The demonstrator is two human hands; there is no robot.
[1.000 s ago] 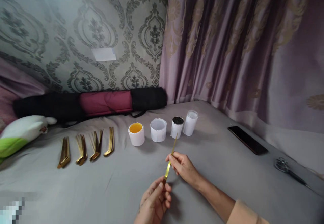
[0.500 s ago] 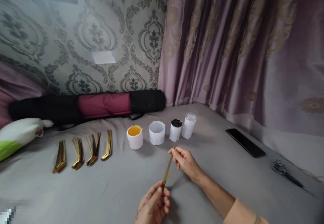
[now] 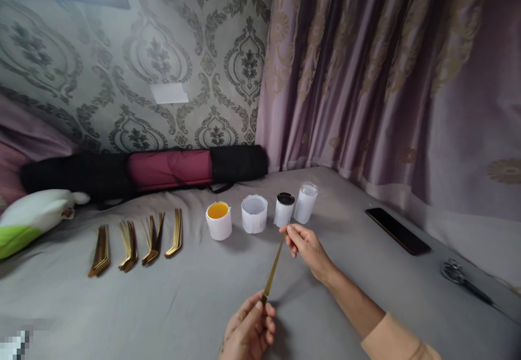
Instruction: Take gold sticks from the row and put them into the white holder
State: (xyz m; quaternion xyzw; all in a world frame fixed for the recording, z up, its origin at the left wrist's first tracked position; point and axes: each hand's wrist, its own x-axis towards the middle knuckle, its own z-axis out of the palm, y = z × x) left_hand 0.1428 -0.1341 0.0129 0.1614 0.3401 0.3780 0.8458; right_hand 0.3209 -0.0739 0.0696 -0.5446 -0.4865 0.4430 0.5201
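1. As the person leans over the grey bedsheet, both bare hands share one thin golden strip. It is lifted clear of the sheet, in front of a row of small cups.
2. The left hand is the one closer to the body. It pinches the strip's near end between thumb and fingertips, with the other fingers curled in.
3. The right hand reaches farther out from a peach sleeve. It closes in a narrow pinch on the strip's far end.
4. The strip's long axis runs from the left hand, low and near, up and away a little rightward to the right hand. Its far tip points toward the black-topped cup and looks near it, though apart.
5. The right hand is therefore much the nearer to the cups. Beside the black-topped one stand a frosted container on its right, and a plain white cup and a cup of yellow liquid on its left.
6. Four bundles of similar golden strips lie in a row on the sheet, well off to the left of both hands.
7. A dark phone and a pair of scissors lie off to the right. A rolled black-and-maroon bag rests along the patterned wall, with a green-and-white plush toy beside its left end.
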